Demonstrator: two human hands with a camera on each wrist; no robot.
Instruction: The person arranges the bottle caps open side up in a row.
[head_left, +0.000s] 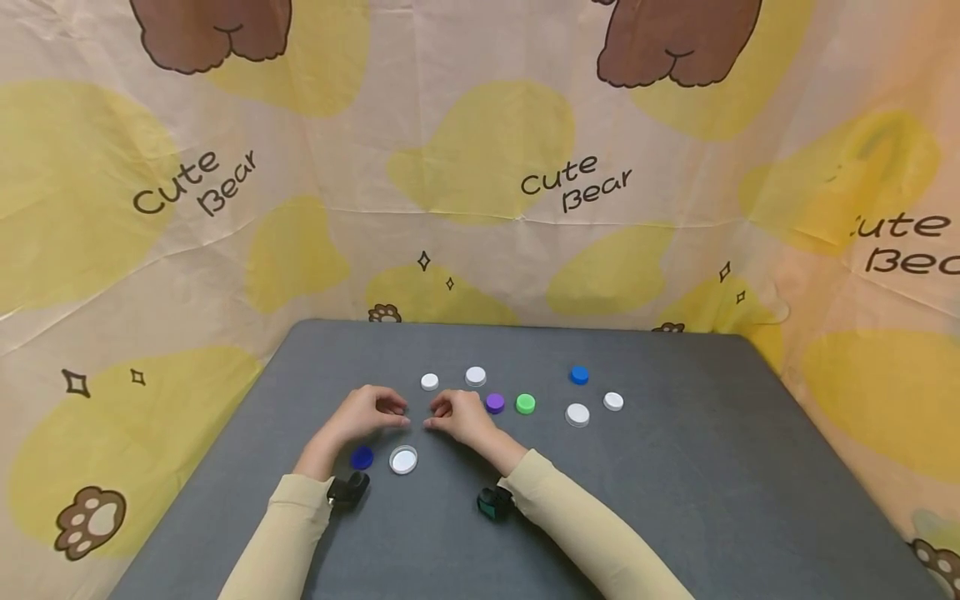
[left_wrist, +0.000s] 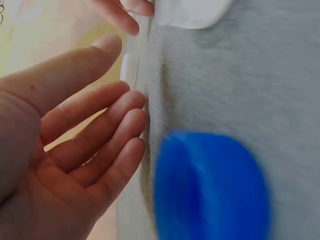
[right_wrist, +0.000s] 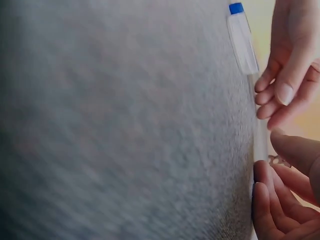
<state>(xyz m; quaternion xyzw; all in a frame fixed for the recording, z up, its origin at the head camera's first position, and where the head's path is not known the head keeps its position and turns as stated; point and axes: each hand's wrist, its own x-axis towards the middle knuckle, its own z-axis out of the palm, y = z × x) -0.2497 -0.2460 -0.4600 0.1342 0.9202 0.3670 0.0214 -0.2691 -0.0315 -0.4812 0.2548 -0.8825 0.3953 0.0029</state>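
Note:
My left hand (head_left: 371,411) hovers low over the grey table with its fingers loosely bent and nothing visible in them. Facing it across a small gap is my right hand (head_left: 461,415), fingers curled in loosely, with no object seen in its grasp. Just nearer to me than the left hand lie a dark blue round cap (head_left: 362,457) and a clear-rimmed round container with white inside (head_left: 403,460). In the left wrist view the blue cap (left_wrist: 215,187) looms large below the left fingers (left_wrist: 127,122). A purple cap (head_left: 495,403) sits beside the right hand.
Beyond the hands are a small white cap (head_left: 430,382) and a larger white round piece (head_left: 476,376). To the right lie a green cap (head_left: 526,404), a blue cap (head_left: 579,375) and two white round pieces (head_left: 577,415). A printed cloth (head_left: 480,250) hangs behind the table.

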